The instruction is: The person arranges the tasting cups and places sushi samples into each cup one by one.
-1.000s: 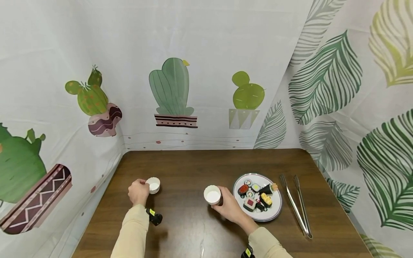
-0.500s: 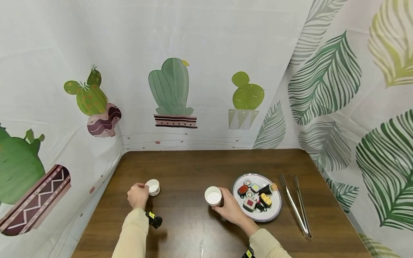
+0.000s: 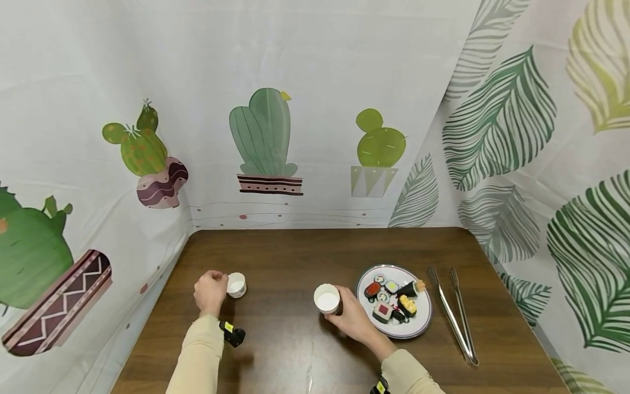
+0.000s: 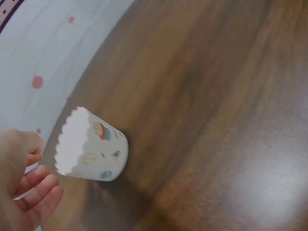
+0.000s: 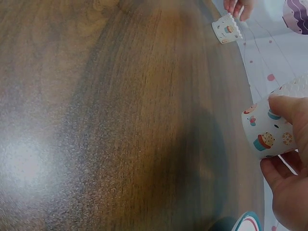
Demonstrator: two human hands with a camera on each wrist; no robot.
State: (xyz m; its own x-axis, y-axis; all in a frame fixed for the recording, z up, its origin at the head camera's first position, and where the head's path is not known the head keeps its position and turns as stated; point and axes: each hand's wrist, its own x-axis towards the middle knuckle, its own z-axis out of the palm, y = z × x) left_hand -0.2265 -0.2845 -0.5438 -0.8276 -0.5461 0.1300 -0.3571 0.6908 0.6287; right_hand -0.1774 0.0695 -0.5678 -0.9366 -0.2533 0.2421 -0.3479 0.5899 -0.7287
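A white paper baking cup (image 3: 237, 285) with a scalloped rim and printed cupcakes stands upright on the table at the left. Just beside its rim is my left hand (image 3: 210, 293). In the left wrist view, the fingers (image 4: 48, 192) are loosely bent, with a small gap to the cup. My right hand (image 3: 351, 316) grips a second paper baking cup (image 3: 326, 299) from its right side, near the table's middle. The right wrist view shows the thumb on this cup's printed wall (image 5: 264, 127) and other fingers under its far side. The head view shows the inside of both cups as plain white.
Right of my right hand is a round white plate (image 3: 418, 325) bearing several sushi pieces (image 3: 382, 312). Metal tongs (image 3: 455, 320) lie spread beside it. The brown wooden table (image 3: 280, 350) meets a printed curtain (image 3: 320, 109) at the back and sides.
The fingertips of my left hand have come away from the left cup's rim, slightly leftward. My right hand keeps its grip on the other cup, almost still.
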